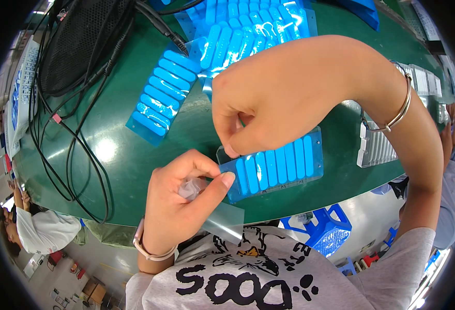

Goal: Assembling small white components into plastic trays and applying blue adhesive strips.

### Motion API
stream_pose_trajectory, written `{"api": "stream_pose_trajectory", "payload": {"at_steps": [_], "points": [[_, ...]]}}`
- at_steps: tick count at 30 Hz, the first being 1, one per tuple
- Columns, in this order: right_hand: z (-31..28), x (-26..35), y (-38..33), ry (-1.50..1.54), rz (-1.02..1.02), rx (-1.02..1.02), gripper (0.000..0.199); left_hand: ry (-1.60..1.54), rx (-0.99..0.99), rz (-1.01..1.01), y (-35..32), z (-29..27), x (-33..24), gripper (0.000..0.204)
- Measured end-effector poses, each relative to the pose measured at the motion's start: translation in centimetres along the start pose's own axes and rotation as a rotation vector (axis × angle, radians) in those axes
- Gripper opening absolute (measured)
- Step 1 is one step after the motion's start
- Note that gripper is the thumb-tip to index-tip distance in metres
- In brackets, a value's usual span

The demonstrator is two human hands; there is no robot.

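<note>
A clear sheet holding a row of bright blue strips [279,168] lies slantwise at the near edge of the green table. My left hand [178,206] pinches the left end of this sheet between thumb and forefinger. Crumpled clear film [190,189] is tucked in the same hand, and a flat piece of clear film [225,222] hangs below the thumb. Over the sheet's upper left corner, my right hand [284,95] is closed in a pinch, thumb against forefinger. What sits between those fingertips is too small to make out.
Another blue strip sheet [165,93] lies to the left, below a pile of such sheets [253,31]. A black mesh bag [82,46] and loose black cables [75,160] occupy the left side. Clear ribbed pieces [377,147] rest at right. A blue stool [323,230] stands below; people sit at both sides.
</note>
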State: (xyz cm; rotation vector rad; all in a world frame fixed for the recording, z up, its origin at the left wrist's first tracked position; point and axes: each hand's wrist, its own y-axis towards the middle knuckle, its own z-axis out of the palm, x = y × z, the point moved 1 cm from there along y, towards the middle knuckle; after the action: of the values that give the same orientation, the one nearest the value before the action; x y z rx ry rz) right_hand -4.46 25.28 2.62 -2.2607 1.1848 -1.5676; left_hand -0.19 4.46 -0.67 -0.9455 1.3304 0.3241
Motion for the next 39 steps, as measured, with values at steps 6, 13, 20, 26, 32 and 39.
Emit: {"api": "stream_pose_trajectory", "payload": {"at_steps": [6, 13, 20, 26, 32, 39], "points": [[-0.7, 0.8, -0.3, -0.055, 0.107, 0.123, 0.024, 0.009, 0.002, 0.028, 0.0, 0.1, 0.0, 0.014], [-0.5, 0.3, 0.2, -0.093, 0.113, 0.203, 0.014, 0.015, 0.073, -0.005, 0.2, -0.2, -0.4, 0.016], [-0.3, 0.0, -0.1, -0.006, 0.110, 0.210, 0.017, -0.103, 0.062, -0.135, 0.2, 0.2, -1.2, 0.017], [-0.1, -0.4, 0.1, 0.109, 0.048, 0.098, 0.025, 0.071, -0.022, 0.091, -0.1, 0.4, -0.7, 0.014], [-0.2, -0.8, 0.4, 0.189, -0.060, 0.119, 0.029, 0.205, -0.018, 0.171, -0.7, 0.6, -0.9, 0.013], [-0.3, -0.8, 0.6, 0.230, -0.014, 0.200, 0.029, 0.453, -0.095, 0.399, -1.6, 1.4, -1.7, 0.019]]}}
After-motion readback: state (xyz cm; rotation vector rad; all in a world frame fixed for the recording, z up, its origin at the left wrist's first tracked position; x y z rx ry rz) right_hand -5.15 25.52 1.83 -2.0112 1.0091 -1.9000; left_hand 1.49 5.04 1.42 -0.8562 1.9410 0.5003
